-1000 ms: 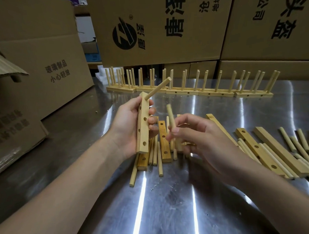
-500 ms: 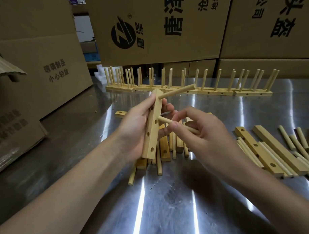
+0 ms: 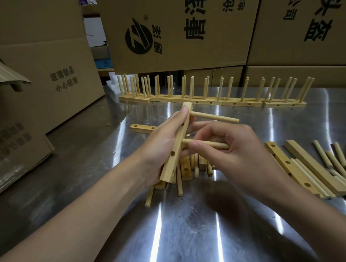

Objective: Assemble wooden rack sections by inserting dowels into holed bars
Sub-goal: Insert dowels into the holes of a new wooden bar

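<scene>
Left hand [image 3: 159, 149]: fingers wrapped round the square pale-wood holed bar [image 3: 178, 142], held tilted above the brushed-steel bench [image 3: 191, 228]. Round upper dowel [image 3: 214, 117] sits in its top hole. Right hand [image 3: 233, 154]: fingers pinch the second dowel [image 3: 213, 144], tip at the middle hole. Corrugated carton [image 3: 48, 56] at left is printed 玻璃制品 / 小心轻放.

The left carton [image 3: 38, 63] reads "玻璃制品 小心轻放". The far middle carton [image 3: 175, 52] bears a round black logo with ® and large turned characters, among them "唐". The far right carton [image 3: 283, 48] shows turned "头盔" and "公司".
</scene>
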Demonstrator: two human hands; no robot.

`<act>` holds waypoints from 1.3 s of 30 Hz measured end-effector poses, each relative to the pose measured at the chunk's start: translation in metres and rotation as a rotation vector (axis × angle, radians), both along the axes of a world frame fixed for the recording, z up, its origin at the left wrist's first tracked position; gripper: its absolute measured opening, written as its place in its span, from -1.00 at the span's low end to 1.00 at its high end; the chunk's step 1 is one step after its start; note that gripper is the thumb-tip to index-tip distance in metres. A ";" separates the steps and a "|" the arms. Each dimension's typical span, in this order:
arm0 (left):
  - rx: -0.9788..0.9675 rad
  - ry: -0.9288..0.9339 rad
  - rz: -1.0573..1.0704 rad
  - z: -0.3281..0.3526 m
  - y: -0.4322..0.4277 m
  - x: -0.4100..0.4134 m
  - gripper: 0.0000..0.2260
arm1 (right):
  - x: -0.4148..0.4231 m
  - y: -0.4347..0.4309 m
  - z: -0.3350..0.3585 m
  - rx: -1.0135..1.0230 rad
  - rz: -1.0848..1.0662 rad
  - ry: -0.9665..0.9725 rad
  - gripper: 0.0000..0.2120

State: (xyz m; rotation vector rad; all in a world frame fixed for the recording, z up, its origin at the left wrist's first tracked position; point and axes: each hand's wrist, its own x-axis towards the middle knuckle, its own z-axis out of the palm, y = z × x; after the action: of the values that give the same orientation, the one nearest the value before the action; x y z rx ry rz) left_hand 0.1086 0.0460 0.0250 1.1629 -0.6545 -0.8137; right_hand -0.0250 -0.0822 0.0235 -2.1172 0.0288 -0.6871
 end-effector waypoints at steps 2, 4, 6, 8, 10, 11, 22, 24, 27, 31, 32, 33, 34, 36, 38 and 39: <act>0.000 -0.034 -0.011 -0.001 0.000 0.001 -0.56 | -0.001 0.001 0.000 0.004 0.013 0.012 -0.89; -0.017 -0.047 -0.025 -0.002 0.000 0.001 -0.52 | -0.001 0.000 -0.002 -0.025 0.008 0.027 -0.90; -0.030 -0.062 -0.030 -0.002 -0.001 0.001 -0.53 | -0.001 0.001 -0.002 -0.053 0.000 0.035 -0.88; -0.038 -0.080 -0.027 -0.003 -0.002 0.002 -0.53 | -0.001 0.003 -0.001 -0.045 0.003 0.036 -0.87; -0.041 -0.113 -0.010 -0.003 -0.002 0.003 -0.53 | -0.002 0.004 0.000 -0.043 -0.002 0.038 -0.85; -0.042 -0.138 0.006 -0.003 -0.002 0.004 -0.54 | -0.001 0.004 0.001 -0.047 -0.005 0.036 -0.86; -0.060 -0.184 0.206 0.014 0.008 0.018 -0.63 | 0.000 -0.013 0.009 0.002 -0.119 0.105 -0.71; -0.122 -0.025 0.183 0.015 0.009 0.017 -0.61 | 0.001 -0.010 0.008 0.007 -0.083 0.109 -0.84; -0.147 0.107 0.145 0.012 0.008 0.012 -0.62 | 0.001 -0.005 0.007 0.044 -0.024 0.043 -0.94; -0.134 0.137 0.099 0.010 0.006 0.011 -0.62 | 0.001 -0.001 0.007 0.232 0.050 -0.121 -0.89; -0.133 0.140 0.091 0.010 0.006 0.010 -0.62 | 0.000 0.000 0.007 0.249 0.050 -0.145 -0.88; -0.130 0.142 0.089 0.010 0.005 0.009 -0.61 | 0.000 0.001 0.007 0.252 0.042 -0.161 -0.87; -0.125 0.144 0.090 0.010 0.005 0.008 -0.61 | -0.001 0.001 0.006 0.249 0.033 -0.171 -0.87; -0.122 0.154 0.087 0.009 0.004 0.006 -0.62 | -0.002 0.001 0.006 0.242 0.025 -0.175 -0.89; -0.129 0.175 0.071 0.009 0.003 0.005 -0.62 | -0.002 0.001 0.005 0.226 0.036 -0.153 -0.88; -0.134 0.188 0.065 0.009 0.003 0.004 -0.62 | -0.002 0.002 0.005 0.217 0.050 -0.137 -0.88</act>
State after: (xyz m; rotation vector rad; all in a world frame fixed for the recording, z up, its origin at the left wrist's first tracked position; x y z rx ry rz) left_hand 0.1127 0.0493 0.0338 0.9685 -0.5057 -0.8008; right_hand -0.0272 -0.0806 0.0282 -1.8543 -0.0241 -0.7622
